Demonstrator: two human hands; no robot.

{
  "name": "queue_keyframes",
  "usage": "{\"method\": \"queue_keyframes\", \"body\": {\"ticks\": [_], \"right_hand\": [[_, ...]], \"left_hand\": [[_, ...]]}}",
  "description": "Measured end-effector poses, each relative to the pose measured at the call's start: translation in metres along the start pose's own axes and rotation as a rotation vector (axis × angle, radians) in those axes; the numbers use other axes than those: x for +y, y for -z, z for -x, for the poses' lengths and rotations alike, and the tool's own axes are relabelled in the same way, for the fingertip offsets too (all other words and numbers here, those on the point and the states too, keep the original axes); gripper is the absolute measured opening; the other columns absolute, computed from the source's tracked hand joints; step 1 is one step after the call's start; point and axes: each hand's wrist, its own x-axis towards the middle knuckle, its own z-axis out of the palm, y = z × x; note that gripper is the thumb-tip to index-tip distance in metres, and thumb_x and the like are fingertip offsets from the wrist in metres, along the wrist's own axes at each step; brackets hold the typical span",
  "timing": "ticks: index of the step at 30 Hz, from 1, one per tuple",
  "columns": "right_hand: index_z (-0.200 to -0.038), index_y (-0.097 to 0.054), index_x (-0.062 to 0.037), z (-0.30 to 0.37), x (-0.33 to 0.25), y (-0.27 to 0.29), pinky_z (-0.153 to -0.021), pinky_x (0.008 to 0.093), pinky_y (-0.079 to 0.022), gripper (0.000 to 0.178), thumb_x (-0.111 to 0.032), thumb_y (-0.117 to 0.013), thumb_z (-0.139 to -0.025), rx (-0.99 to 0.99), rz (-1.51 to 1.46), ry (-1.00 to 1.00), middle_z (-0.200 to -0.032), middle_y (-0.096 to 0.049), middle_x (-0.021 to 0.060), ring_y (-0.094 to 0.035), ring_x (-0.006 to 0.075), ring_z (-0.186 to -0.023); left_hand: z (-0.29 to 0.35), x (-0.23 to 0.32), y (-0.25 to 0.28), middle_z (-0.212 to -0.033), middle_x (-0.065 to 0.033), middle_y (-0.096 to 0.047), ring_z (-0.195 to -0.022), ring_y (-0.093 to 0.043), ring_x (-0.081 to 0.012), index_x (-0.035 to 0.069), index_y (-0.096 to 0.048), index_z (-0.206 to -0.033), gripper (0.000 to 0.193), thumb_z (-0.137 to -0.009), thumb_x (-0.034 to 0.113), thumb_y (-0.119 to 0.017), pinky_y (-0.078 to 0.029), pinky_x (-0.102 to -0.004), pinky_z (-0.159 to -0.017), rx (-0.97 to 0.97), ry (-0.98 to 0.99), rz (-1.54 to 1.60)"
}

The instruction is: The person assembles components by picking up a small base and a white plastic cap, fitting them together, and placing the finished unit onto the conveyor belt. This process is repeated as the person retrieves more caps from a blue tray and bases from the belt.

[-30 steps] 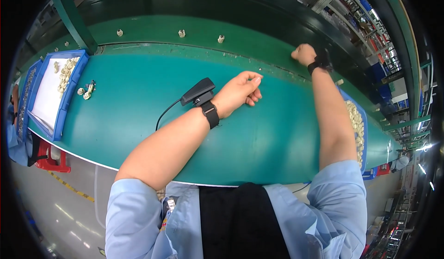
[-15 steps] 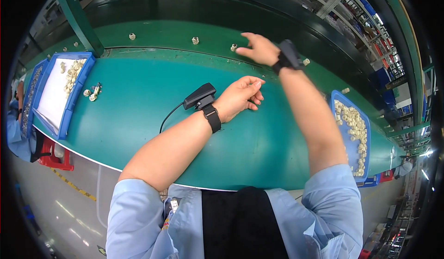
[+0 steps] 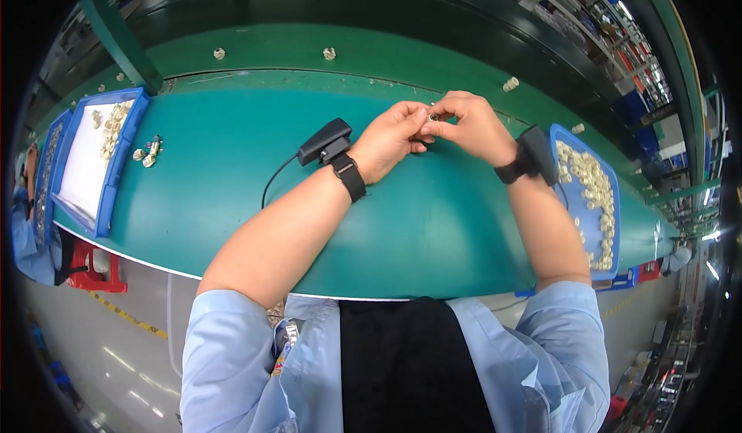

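Note:
My left hand (image 3: 393, 141) and my right hand (image 3: 473, 128) meet above the far middle of the green bench (image 3: 402, 247). The right thumb and fingers pinch a small cream fitting with dark metal in it (image 3: 433, 116), mostly covered by the fingers. Against it my left hand is closed, thumb on forefinger; what these fingers hold is hidden. Each wrist wears a black strapped device. Beyond the bench, two similar fittings (image 3: 330, 54) (image 3: 219, 54) sit on the green conveyor strip (image 3: 270, 43), and a plainer cream piece (image 3: 510, 84) lies farther right.
To the right is a blue tray (image 3: 616, 224) of many cream pieces. At the left, another blue tray (image 3: 124, 163) holds cream fittings on white paper, with several loose parts (image 3: 149, 155) beside it. A green post (image 3: 120, 35) stands behind it. A person's blue sleeve (image 3: 37, 236) shows far left.
My right hand has come back from the conveyor strip to my left hand, pinching a fitting. The fitting formerly near its fingertips is gone from the strip. My left hand has risen slightly.

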Motion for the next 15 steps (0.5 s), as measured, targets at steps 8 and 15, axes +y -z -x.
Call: {"method": "queue_keyframes", "body": {"ticks": [8, 15], "right_hand": [[-0.09, -0.063, -0.0049, 0.062, -0.016, 0.028, -0.066, 0.0297, -0.045, 0.022, -0.021, -0.065, -0.076, 0.203, 0.461, 0.015, -0.084, -0.06, 0.0096, -0.057, 0.0238, -0.075], [-0.098, -0.06, -0.0017, 0.209, 0.055, 0.099, -0.065, 0.0326, -0.047, 0.027, -0.02, -0.062, -0.078, 0.233, 0.492, -0.784, -0.08, -0.06, 0.0156, -0.058, 0.0282, -0.071]], "left_hand": [[0.0, -0.005, 0.003, -0.082, -0.0029, -0.056, -0.066, -0.049, -0.0075, 0.005, -0.049, -0.099, 0.016, -0.089, 0.018, -0.05, -0.041, -0.0191, -0.062, -0.044, 0.022, -0.124], [0.0, -0.001, -0.001, -0.086, -0.0041, -0.057, -0.068, -0.048, -0.0075, 0.003, -0.05, -0.102, 0.019, -0.089, 0.016, -0.051, -0.041, -0.0193, -0.063, -0.064, 0.029, -0.142]]}}
